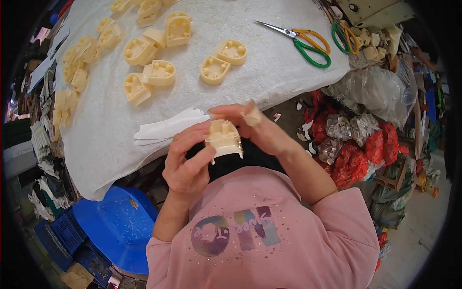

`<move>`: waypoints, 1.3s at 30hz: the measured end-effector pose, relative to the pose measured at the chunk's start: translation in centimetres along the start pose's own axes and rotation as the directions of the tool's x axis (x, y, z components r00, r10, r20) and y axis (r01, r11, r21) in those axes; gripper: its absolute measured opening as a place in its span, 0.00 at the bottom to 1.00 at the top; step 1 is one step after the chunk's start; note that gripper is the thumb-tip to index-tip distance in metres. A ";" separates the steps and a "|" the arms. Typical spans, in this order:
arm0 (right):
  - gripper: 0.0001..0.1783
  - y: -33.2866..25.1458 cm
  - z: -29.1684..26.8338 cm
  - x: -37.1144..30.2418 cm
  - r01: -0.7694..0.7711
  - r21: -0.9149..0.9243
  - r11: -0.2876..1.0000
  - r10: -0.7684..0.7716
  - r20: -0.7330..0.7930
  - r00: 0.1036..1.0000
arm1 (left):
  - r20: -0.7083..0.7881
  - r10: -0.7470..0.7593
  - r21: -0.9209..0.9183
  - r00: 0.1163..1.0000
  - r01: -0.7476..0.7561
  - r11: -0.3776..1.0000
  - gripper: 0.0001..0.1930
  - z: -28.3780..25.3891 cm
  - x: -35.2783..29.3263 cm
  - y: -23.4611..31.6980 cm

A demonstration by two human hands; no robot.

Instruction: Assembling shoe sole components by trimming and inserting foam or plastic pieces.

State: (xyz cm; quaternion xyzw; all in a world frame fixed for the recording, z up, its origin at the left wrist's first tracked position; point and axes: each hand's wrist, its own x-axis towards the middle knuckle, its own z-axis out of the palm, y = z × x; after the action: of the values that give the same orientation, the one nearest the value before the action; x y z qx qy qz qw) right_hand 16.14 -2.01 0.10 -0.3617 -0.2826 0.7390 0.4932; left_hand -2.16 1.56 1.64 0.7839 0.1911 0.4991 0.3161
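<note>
Over my lap, close to the table's near edge, my left hand (185, 161) grips a cream plastic shoe heel (222, 132) between thumb and fingers. The heel is D-shaped, with a hollow studded top facing up. A glossy whiter band runs along its side nearest me. My right hand (250, 123) is beside the heel's far right side, fingers stretched out toward the left; a tan wrap covers one digit. The fingertips are close to the right end of some stacked white strips (168, 126) on the table. Whether they touch the strips or the heel I cannot tell.
Several more cream heels (215, 70) lie across the white-covered table (269, 79), mostly at the left. Scissors (308, 45) with green and yellow handles lie far right, near a second pair (344, 36). A blue plastic stool (115, 226) is lower left; red bags (351, 164) lie right.
</note>
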 end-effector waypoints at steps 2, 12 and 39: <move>0.25 -1.5 -0.5 -1.2 0.062 -0.187 0.980 -0.049 0.075 0.996 | -0.068 -0.023 -0.012 0.997 0.022 1.000 0.19 -0.2 -0.3 -0.4; 0.17 -1.2 -1.1 -1.2 0.248 -0.084 0.965 -0.219 0.258 0.941 | -0.012 -0.023 0.015 1.000 0.023 1.000 0.19 -0.3 -0.8 -0.1; 0.14 -1.5 -0.9 0.2 0.216 -0.342 0.915 -0.169 0.163 0.972 | 0.007 -0.001 0.205 1.000 -0.001 0.979 0.13 0.0 -0.4 -0.1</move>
State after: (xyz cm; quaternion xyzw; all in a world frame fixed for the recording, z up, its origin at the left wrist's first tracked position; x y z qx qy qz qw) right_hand 17.61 -1.22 0.69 -0.3666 -0.4779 0.6449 0.4704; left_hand -2.29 1.37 1.32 0.8141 0.2404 0.4738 0.2344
